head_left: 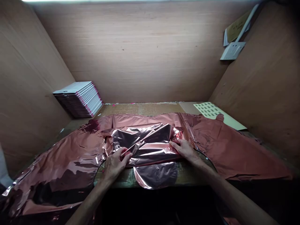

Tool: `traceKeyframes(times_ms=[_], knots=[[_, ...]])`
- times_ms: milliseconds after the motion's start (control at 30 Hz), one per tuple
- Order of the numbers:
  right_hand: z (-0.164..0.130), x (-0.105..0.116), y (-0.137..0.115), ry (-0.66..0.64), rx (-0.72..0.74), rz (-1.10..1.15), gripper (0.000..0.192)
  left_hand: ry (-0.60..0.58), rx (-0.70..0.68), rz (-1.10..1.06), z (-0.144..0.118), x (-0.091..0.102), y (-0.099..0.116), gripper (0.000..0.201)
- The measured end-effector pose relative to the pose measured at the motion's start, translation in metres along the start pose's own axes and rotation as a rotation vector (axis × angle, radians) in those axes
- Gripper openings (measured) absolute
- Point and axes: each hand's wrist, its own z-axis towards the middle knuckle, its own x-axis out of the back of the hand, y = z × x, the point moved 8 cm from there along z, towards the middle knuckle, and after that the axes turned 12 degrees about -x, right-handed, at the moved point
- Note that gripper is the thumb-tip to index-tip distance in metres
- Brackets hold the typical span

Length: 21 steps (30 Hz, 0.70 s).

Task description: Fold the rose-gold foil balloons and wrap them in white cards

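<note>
While scanning from the left wall inward: stack of white cards with pink edges (78, 98) leaning in the back-left corner, well apart from the work. Large rose-gold foil sheet (70, 156) spread across the tabletop (145, 108), left portion draped over the near edge. Left hand (114, 164) at the centre fold, grip pinched together on the foil's near-left edge, thumb on top. Folded, crumpled centre section of foil between both hands; small rounded flap hanging off the front edge below. Right hand (185, 150) pressed flat on the fold's right end, fingers closed down on the foil, not lifting. Perforated white sheet (209, 109) on cardboard at back right; wall socket (232, 50) high on the right panel.

Risks, as judged: thin foil likely to tear or crease permanently if pinched edge pulled against the pinned right end; overhanging left portion could slide and drag the sheet off.
</note>
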Motion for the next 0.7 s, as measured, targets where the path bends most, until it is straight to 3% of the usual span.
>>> traceKeyframes(times_ms=[100, 167, 200, 267, 300, 400, 467, 533, 633, 700], knots=[[0.002, 0.002, -0.005, 0.087, -0.004, -0.16, 0.035, 0.13, -0.014, 0.296, -0.003, 0.006, 0.011, 0.041], [0.005, 0.002, -0.012, 0.102, -0.002, -0.247, 0.032, 0.217, -0.247, 0.437, -0.002, 0.003, 0.036, 0.059], [0.006, 0.002, -0.015, 0.097, 0.002, -0.286, 0.031, 0.202, -0.396, 0.468, 0.0, -0.006, 0.048, 0.068], [-0.001, 0.004, -0.021, 0.065, 0.023, -0.349, 0.029, 0.032, -0.613, 0.473, 0.002, -0.032, 0.058, 0.08], [-0.009, 0.005, -0.021, 0.042, 0.032, -0.371, 0.03, -0.076, -0.659, 0.467, 0.002, -0.045, 0.057, 0.084], [-0.055, 0.011, -0.017, 0.039, 0.118, -0.478, 0.046, -0.308, -0.649, 0.447, -0.008, -0.065, 0.048, 0.101], [-0.095, 0.013, -0.019, 0.121, 0.311, -0.631, 0.077, -0.434, -0.647, 0.42, -0.025, -0.068, 0.047, 0.115], [-0.135, 0.002, -0.025, 0.133, 0.621, -0.785, 0.091, -0.565, -0.653, 0.403, -0.044, -0.067, 0.05, 0.124], [-0.163, -0.021, -0.029, -0.083, 0.964, -0.924, 0.085, -0.678, -0.649, 0.445, -0.059, -0.058, 0.055, 0.123], [-0.149, -0.022, -0.035, -0.319, 0.955, -0.88, 0.073, -0.732, -0.667, 0.457, -0.053, -0.049, 0.061, 0.113]])
